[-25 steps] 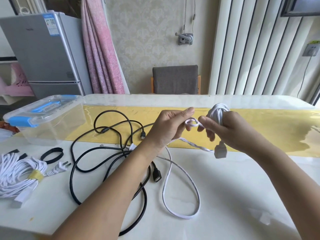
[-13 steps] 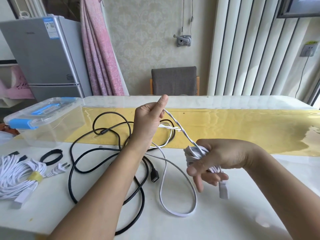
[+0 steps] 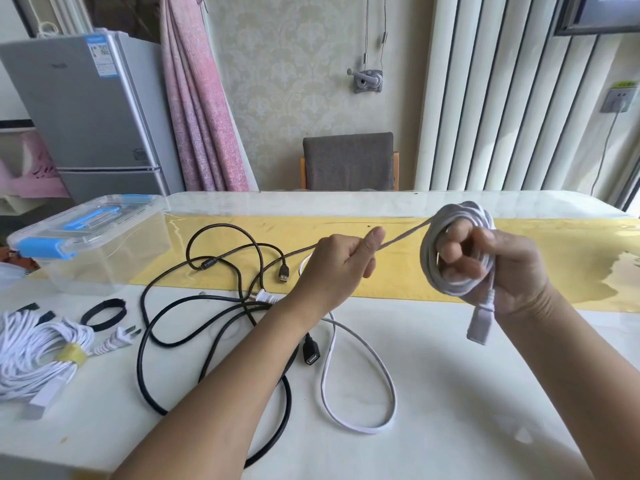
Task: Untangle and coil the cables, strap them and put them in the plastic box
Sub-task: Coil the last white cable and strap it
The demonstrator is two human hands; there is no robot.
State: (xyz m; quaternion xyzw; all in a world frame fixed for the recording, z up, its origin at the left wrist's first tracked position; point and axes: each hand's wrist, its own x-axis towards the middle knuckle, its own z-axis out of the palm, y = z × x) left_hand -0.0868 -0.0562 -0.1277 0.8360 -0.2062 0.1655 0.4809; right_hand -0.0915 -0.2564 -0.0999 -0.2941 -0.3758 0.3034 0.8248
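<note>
Right hand grips coiled cable, box lidded

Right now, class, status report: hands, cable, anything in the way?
Right hand grips white cable coil. Left hand pinches the taut strand. Loose tail on table, beside tangled black cable.

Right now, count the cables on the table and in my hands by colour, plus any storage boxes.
White cables: 2, the yellow-strapped white bundle and the white flat cable coiled in the right hand.
Black round cables: 1, judging by its two plug ends.
Clear plastic boxes with blue latches: 1.
Total: 4.
</note>
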